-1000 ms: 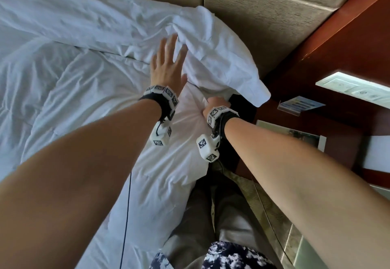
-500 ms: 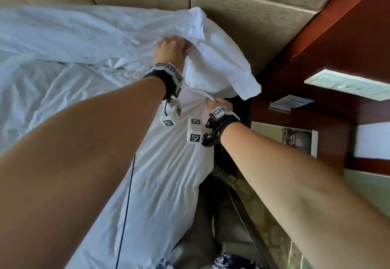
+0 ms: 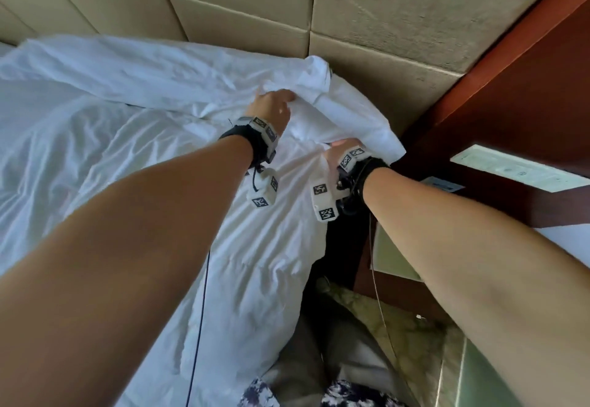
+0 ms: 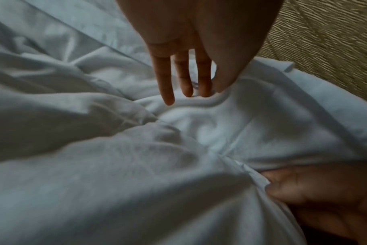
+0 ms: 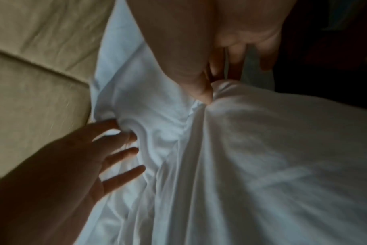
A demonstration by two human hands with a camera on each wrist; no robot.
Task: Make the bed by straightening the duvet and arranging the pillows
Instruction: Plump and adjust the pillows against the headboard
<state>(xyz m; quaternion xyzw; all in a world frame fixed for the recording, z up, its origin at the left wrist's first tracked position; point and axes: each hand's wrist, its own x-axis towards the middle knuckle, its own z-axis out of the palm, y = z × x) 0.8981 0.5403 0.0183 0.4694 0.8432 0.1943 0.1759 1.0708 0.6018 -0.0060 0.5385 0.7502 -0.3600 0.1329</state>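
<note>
A rumpled white duvet [image 3: 127, 157] covers the bed, and its top flap [image 3: 344, 109] is folded over by the headboard. My left hand [image 3: 271, 109] reaches into that fold. Its thumb and forefinger pinch a ridge of the cloth [image 4: 201, 102], while the other fingers [image 4: 166, 92] hang straight. My right hand [image 3: 341, 151] is at the bed's right edge, curled tight round a bunched corner of the duvet [image 5: 224, 89]. It also shows low right in the left wrist view as the right hand [image 4: 304, 195]. No pillow is in view.
A padded beige headboard [image 3: 383, 23] rises behind the bed. On the right are a red-brown wooden panel [image 3: 517, 81], a white switch plate [image 3: 510, 170], a small card [image 3: 442, 184] and a glass-topped nightstand [image 3: 396, 259]. A thin cable [image 3: 199, 320] hangs over the duvet. My legs stand on patterned carpet [image 3: 408, 333].
My left hand lay flat on the flap a second ago, then closed on its fold and now pinches it. The flap has shifted toward the headboard. The right hand kept its grip.
</note>
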